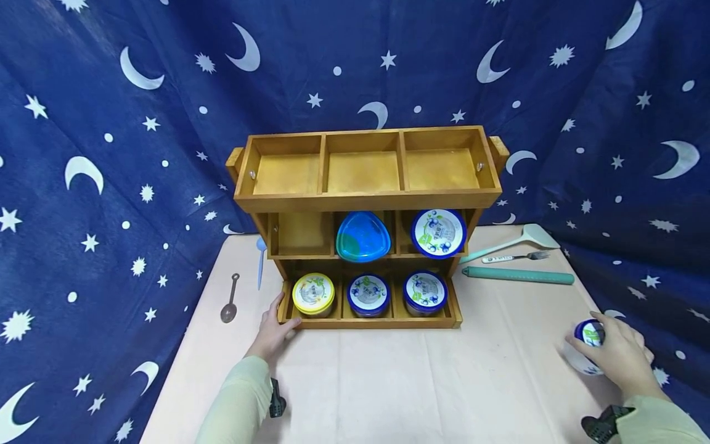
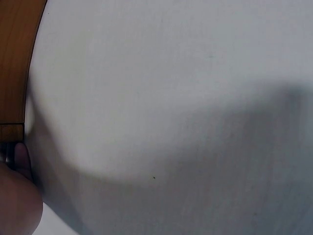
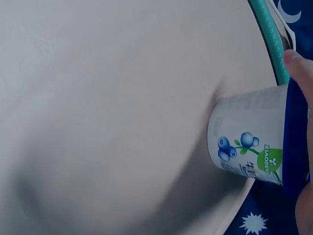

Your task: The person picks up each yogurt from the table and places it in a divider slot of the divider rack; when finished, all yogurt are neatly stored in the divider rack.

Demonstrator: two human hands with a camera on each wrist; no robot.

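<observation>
A three-tier wooden rack [image 1: 366,202] stands at the middle of the table. My left hand [image 1: 273,333] grips its bottom front left corner, thumb on the front edge and fingers along the side; the left wrist view catches only the rack's edge [image 2: 18,63] and part of the hand. Far to the right, my right hand [image 1: 621,351] holds a white blueberry tub [image 3: 244,139] by its blue lid [image 3: 296,142]. Whether that tub touches the table I cannot tell. The bottom tier bears a yellow-lidded tub [image 1: 313,292] and two blue-lidded tubs [image 1: 368,292].
On the middle tier are a blue rounded-triangle container [image 1: 363,237] and a larger blue-lidded tub [image 1: 438,233]. Left of the rack lie a brown spoon [image 1: 229,308] and a blue spoon [image 1: 261,262]. A spatula [image 1: 507,244], fork [image 1: 516,257] and green stick [image 1: 518,275] lie right.
</observation>
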